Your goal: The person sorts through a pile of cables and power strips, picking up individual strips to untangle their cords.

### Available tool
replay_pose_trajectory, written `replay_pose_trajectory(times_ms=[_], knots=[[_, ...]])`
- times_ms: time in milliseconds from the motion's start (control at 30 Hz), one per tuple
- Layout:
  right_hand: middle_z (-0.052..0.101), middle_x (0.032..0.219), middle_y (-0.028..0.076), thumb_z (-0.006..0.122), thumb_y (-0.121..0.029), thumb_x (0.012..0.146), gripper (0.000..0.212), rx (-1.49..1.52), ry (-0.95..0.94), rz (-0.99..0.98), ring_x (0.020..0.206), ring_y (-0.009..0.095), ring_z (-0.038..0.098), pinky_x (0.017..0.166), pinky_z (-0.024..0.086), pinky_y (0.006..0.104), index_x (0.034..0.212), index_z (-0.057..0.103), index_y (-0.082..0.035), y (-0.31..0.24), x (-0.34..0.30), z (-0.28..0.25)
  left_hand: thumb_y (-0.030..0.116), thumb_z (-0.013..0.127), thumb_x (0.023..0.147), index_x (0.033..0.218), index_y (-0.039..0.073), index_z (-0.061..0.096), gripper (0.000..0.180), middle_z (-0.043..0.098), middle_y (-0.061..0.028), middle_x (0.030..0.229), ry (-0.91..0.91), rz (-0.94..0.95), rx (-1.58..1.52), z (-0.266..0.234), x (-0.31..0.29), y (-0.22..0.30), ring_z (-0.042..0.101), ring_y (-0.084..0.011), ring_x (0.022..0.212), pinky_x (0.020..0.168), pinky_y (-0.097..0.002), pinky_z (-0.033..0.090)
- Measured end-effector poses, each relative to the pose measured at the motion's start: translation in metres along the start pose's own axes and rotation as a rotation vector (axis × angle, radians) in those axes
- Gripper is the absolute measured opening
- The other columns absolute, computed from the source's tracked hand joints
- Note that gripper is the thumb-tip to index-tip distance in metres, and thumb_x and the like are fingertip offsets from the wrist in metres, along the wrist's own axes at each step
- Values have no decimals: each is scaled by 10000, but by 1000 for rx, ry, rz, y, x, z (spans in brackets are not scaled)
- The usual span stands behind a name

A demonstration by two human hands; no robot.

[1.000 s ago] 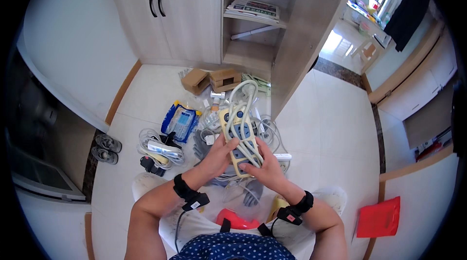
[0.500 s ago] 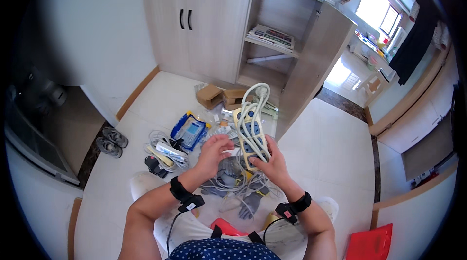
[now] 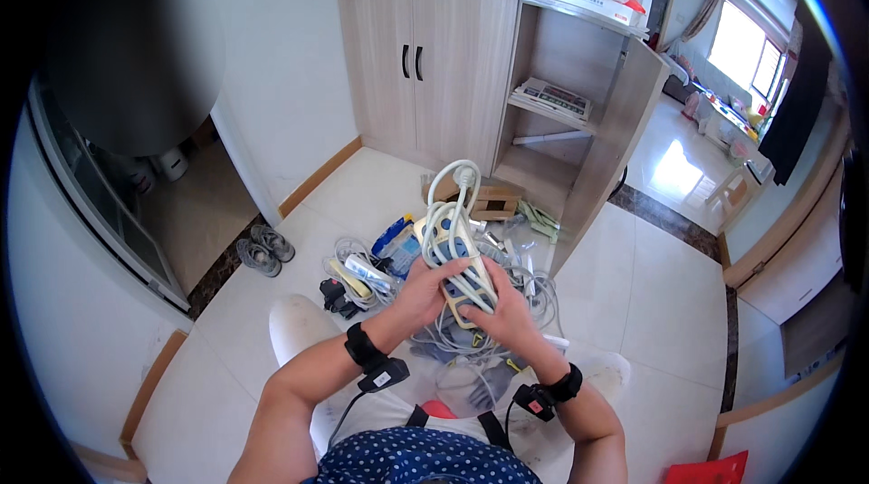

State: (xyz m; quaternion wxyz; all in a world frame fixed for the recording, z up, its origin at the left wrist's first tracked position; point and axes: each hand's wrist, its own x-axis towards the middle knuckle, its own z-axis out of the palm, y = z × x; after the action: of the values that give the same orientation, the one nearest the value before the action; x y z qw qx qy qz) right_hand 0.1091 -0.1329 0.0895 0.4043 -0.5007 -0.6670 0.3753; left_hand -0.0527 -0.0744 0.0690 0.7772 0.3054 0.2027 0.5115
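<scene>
Both hands hold a cream power strip (image 3: 459, 242) with blue sockets, raised in front of me above a pile on the floor. Its white cord (image 3: 442, 217) is looped lengthwise around it, and the plug (image 3: 464, 178) sits at the far end. My left hand (image 3: 427, 289) grips the strip's left side, with the thumb across the cord. My right hand (image 3: 505, 307) is closed on the near right part. Below lie grey cables (image 3: 543, 298) and grey gloves (image 3: 493, 382), partly hidden by my hands.
Left of the pile lie a coiled white cable bundle (image 3: 360, 271) and a blue packet (image 3: 395, 244). Beyond it is a cardboard box (image 3: 496, 203). A cabinet (image 3: 462, 67) stands behind, its right door (image 3: 615, 144) swung open. Grey shoes (image 3: 265, 250) rest near the left doorway.
My left hand, earlier apart from the power strip, now grips it and its cord. The strip has shifted slightly left in view. The view has turned left and tilted up.
</scene>
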Motion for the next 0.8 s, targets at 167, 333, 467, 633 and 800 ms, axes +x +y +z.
replay_pose_trajectory(times_ms=[167, 333, 467, 633, 800], knots=[[456, 1402, 172, 785, -156, 731, 887, 90, 0, -12, 1281, 235, 464, 1050, 374, 331, 1460, 304, -2, 8, 17, 24, 71, 619, 913, 1268, 36, 474, 385, 592, -78, 1165, 3, 11, -11, -17, -4, 13, 610, -191, 1064, 915, -366, 519], [572, 1285, 185, 777, -131, 735, 860, 108, -20, 0, 1151, 232, 580, 985, 434, 319, 1459, 325, -26, 53, 51, 62, 192, 640, 902, 1314, 76, 408, 487, 573, -41, 1176, 317, 40, 153, -82, 0, 41, 542, -157, 1087, 942, -367, 419], [599, 1253, 156, 767, -101, 739, 836, 110, -137, 111, 1123, 189, 589, 971, 440, 294, 1453, 338, -26, 81, 80, 94, 162, 651, 875, 1212, 77, 428, 413, 597, -48, 1042, 603, 28, 35, -157, -20, 68, 584, -162, 985, 809, -318, 477], [591, 1275, 141, 772, -97, 737, 839, 121, -291, 156, 1142, 184, 580, 988, 429, 290, 1453, 340, -30, 116, 125, 167, 120, 592, 896, 1067, 75, 516, 192, 606, -65, 997, 789, 171, -214, -236, -49, 101, 593, -186, 937, 790, -322, 489], [544, 1332, 154, 767, -34, 731, 834, 25, -417, 188, 1197, 178, 534, 1020, 397, 280, 1445, 338, 12, 135, 156, 233, 115, 590, 886, 1030, 65, 556, 156, 625, -64, 961, 895, 239, -320, -281, -52, 111, 598, -185, 907, 775, -321, 486]])
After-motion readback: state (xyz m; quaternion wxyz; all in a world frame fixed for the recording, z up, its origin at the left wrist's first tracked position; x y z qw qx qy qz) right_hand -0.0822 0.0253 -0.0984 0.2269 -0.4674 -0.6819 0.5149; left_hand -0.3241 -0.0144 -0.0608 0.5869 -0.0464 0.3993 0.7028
